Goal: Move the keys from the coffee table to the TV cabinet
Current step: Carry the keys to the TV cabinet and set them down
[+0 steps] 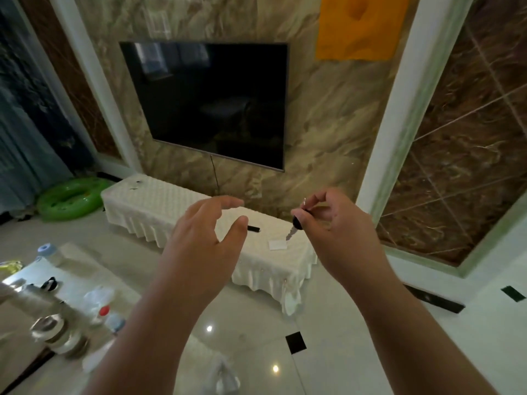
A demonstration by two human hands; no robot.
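Head view — right hand [338, 225] pinching keys [297, 224] — left hand [204, 240] relaxed

One wide-angle camera, worn on the head, looks forward and down, tilted, towards the cream cloth-draped TV cabinet [159, 201] nearby and the black wall-mounted television [211, 104] above it.

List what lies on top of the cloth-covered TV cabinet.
A small black object and a white square lie on the TV cabinet. The left hand hides part of its top. The keys, pinched by the right hand, hang, not yet set down.
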